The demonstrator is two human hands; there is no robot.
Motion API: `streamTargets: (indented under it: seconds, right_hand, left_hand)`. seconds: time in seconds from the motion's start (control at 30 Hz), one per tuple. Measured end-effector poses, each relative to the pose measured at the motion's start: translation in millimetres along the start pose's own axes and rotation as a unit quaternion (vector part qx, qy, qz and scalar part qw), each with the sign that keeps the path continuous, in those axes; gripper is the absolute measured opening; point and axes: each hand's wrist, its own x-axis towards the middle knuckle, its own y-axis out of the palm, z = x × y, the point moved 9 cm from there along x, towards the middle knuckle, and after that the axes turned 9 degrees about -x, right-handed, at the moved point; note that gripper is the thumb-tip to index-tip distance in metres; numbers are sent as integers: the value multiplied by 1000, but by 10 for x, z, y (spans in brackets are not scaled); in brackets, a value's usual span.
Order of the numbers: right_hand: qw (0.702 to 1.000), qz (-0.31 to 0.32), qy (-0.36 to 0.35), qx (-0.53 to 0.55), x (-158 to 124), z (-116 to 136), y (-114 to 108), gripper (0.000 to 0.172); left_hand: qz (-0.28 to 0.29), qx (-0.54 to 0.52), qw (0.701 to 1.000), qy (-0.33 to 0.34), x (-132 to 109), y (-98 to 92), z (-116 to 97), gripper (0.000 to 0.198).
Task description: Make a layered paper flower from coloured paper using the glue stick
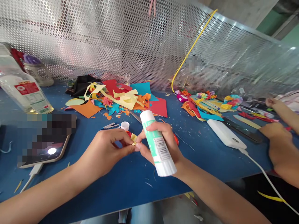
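My left hand (pixel 109 149) pinches a small folded piece of yellow and red paper (pixel 133 137) just above the blue table (pixel 116 186). My right hand (pixel 161 143) is wrapped round a white and green glue stick (pixel 157 146), and its fingertips also press on the same paper piece. The glue stick's white cap (pixel 125 125) stands on the table just behind my hands. Both hands meet at the middle of the view, near the table's front edge.
A pile of coloured paper scraps (pixel 121 96) lies behind my hands. A phone on a cable (pixel 44 149) and a plastic bottle (pixel 24 90) are at the left. A white power bank (pixel 225 133) lies right. Another person's hands (pixel 280 146) work at far right. A perforated metal screen (pixel 140 43) backs the table.
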Motion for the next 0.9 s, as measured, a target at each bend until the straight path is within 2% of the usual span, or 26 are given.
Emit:
streamTargets:
  seconds: [0.1,0.17,0.27,0.47,0.57,0.63,0.7,0.8,0.9]
  right_hand:
    - [999,24,27,-20,-8,-66,18,56]
    - [999,21,28,-8,-15,-85,14,54]
    - [1000,2,-7,-15,-26,-42,0,49]
    - [997,-36,-72,-2,-46,89,-60,54]
    - [995,-68,-76,2,-24,123,-136,50]
    - [994,-93,-64,5,9,127,-193,46]
    - [993,-105,-51,30,49,127,-224,44]
    - [991,-96,-29,89,96,112,-221,42]
    - [982,-73,23,170,115,42,-195,43]
  left_hand:
    - [2,16,1000,24,2,3,-43,17]
    - [-1,30,999,40,8,-1,-55,17]
    - [-12,42,998,47,17,-16,-43,20]
    - [-18,31,997,64,-19,-24,-71,16]
    - [-38,41,989,135,-80,-75,-235,11]
    - [-57,64,976,201,-141,-108,-385,15]
    - [-59,74,966,239,-181,-108,-478,21]
    - [-33,40,971,233,-170,-81,-488,26]
    - [-14,-54,983,174,-106,-100,-388,23]
